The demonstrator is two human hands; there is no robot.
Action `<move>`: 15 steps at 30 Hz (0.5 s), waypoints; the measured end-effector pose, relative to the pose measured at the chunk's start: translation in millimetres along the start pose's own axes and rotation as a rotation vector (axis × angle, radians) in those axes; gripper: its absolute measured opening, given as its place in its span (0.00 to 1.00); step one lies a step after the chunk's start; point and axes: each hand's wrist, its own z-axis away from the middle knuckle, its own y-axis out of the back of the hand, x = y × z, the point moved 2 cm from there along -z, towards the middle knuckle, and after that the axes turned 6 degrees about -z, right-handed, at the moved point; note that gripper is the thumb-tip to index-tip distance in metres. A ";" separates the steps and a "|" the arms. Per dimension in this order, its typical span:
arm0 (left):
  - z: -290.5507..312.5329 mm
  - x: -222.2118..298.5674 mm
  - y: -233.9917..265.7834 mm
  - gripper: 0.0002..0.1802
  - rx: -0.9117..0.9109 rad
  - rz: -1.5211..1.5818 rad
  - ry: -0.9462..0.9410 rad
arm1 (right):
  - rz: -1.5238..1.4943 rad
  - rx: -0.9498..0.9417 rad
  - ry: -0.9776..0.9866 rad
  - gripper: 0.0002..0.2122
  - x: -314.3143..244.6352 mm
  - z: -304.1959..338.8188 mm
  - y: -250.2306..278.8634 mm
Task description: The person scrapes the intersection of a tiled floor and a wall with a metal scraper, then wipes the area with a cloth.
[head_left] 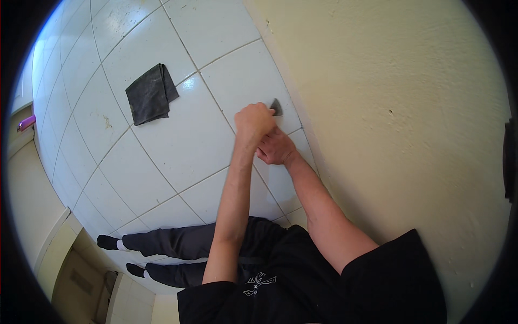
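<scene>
Little room between grey blade point(277, 108) and the wall-side edge of the tiled floor point(183, 146); much more leftward, out to folded dark cloth point(148, 97), well apart. Left hand point(255, 121) clenched at the blade's base; right hand point(277, 148) touching it from the near side, fingers curled, cannot tell around what. White tiles point(221, 32), dark-grouted, specked; along the right edge, cream wall point(388, 81), pitted.

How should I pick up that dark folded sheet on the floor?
Probably pinch the flap sticking out on its right, coming from the right, where the left hand is. The dark folded sheet looks flat, so that offset layer seems easiest to get fingertips under.
</scene>
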 end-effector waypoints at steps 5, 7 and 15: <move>-15.0 27.6 -10.5 0.23 0.009 0.025 -0.026 | -0.222 0.014 -0.097 0.27 -1.6 -1.6 4.2; -18.2 23.3 -2.8 0.24 0.022 0.026 -0.036 | -0.071 -0.111 -0.069 0.30 2.1 -0.6 0.2; -48.0 -30.5 26.5 0.17 -0.143 0.373 0.172 | 0.094 -0.017 0.016 0.32 -6.2 -6.2 13.5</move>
